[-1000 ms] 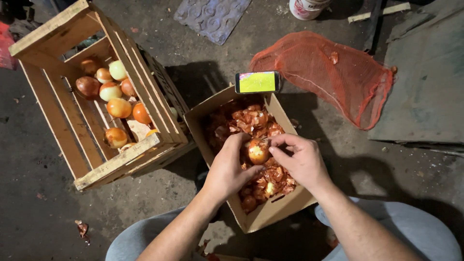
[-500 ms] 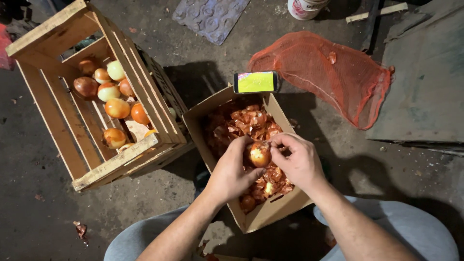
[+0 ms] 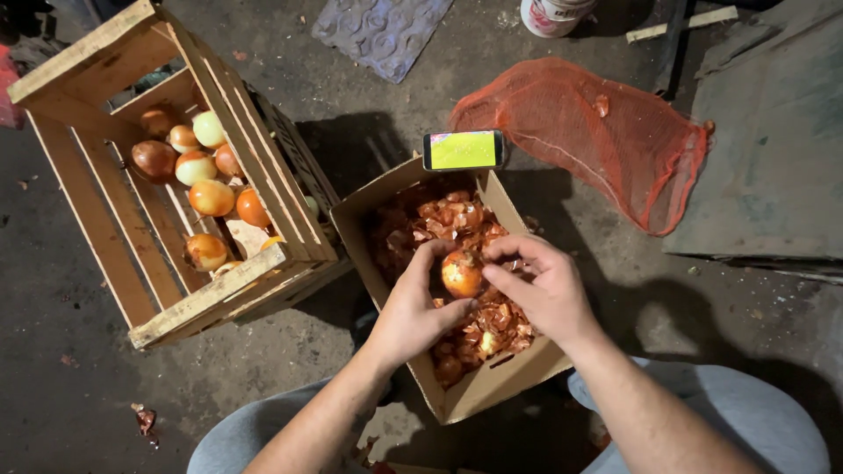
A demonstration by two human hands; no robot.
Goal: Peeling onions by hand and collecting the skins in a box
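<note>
Peeling — left hand [image 3: 413,312] cups onion [image 3: 462,273] | right hand [image 3: 543,290] fingers pinch skin over cardboard box [image 3: 492,391] | next — strip gently

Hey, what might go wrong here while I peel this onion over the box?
The phone is balanced on the cardboard box rim; a nudge could tip it off. The onion, held between the left hand and right hand, might slip into the loose skins.

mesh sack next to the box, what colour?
Orange-red, the mesh sack lying right of the cardboard box; head view shows it plainly.
</note>
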